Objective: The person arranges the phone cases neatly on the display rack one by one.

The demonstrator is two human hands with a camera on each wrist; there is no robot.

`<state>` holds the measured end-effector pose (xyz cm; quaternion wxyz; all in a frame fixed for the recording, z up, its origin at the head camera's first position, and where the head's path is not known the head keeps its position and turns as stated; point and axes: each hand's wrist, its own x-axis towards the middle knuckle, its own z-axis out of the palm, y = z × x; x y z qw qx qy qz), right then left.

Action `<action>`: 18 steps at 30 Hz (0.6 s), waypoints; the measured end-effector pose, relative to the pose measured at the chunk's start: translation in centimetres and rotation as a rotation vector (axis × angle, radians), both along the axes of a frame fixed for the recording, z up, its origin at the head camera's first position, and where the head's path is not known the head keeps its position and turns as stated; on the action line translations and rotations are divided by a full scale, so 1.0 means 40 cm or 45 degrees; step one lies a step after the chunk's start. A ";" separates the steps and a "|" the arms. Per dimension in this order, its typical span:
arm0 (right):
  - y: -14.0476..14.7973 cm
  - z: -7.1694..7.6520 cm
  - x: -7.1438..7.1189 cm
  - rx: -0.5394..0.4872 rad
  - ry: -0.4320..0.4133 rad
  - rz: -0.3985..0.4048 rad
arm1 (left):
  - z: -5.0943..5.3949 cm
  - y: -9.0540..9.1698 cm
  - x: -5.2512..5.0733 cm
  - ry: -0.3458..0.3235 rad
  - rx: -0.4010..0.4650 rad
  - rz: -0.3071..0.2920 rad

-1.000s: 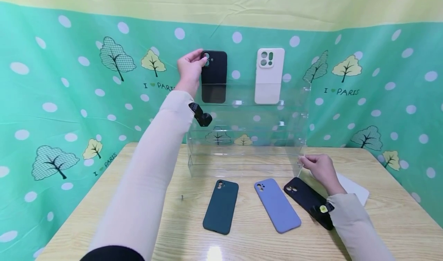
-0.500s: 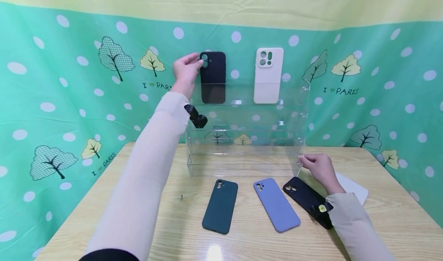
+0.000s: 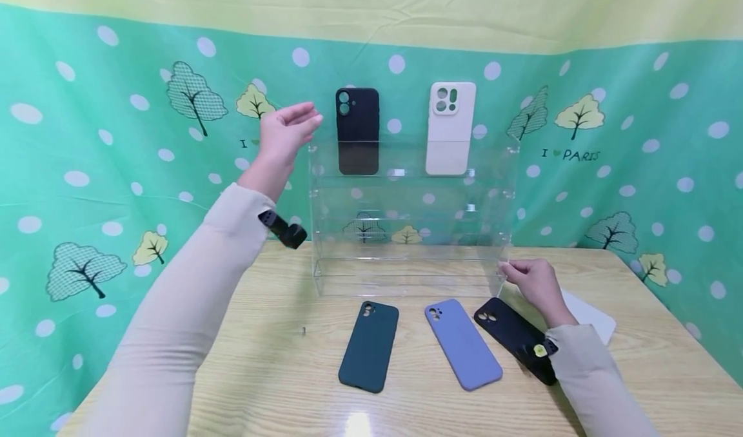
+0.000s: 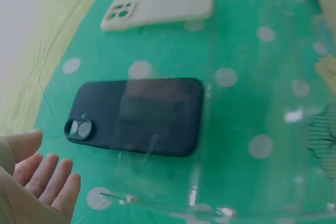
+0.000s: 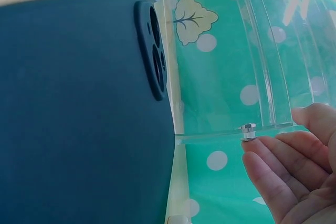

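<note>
My left hand (image 3: 283, 134) is in the air left of the clear acrylic display rack (image 3: 406, 258), fingers extended and holding nothing. Beside it a black phone case (image 3: 358, 127) stands upright on the rack's top tier, apart from the fingers. In the left wrist view a narrow gap separates that hand (image 4: 44, 182) from the case's camera cutouts. Farther right on the same tier stands a white phone case (image 3: 451, 127). Low on the rack's right side, my right hand (image 3: 538, 287) pinches the side panel between thumb and fingers, near a small metal screw (image 5: 248, 129).
On the wooden table lie a dark green phone case (image 3: 369, 347), a lavender-blue one (image 3: 463, 347) and a black one (image 3: 511, 334), partly under the right wrist. A flat white object (image 3: 592, 318) is behind that wrist. A tiny object (image 3: 304, 330) lies left of the green case.
My left hand has let go of the black case's upper corner and moved left and down. The case stays upright on the top tier. My right hand keeps its place on the rack.
</note>
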<state>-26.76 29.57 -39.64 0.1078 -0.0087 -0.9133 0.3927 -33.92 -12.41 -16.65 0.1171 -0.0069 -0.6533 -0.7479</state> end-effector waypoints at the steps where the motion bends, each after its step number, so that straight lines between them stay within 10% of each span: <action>1: 0.000 0.000 0.000 0.003 0.005 -0.002 | -0.008 -0.005 0.011 -0.002 -0.018 -0.013; 18: -0.001 0.001 0.001 0.000 0.009 -0.009 | -0.246 -0.006 0.177 0.006 -0.372 -0.228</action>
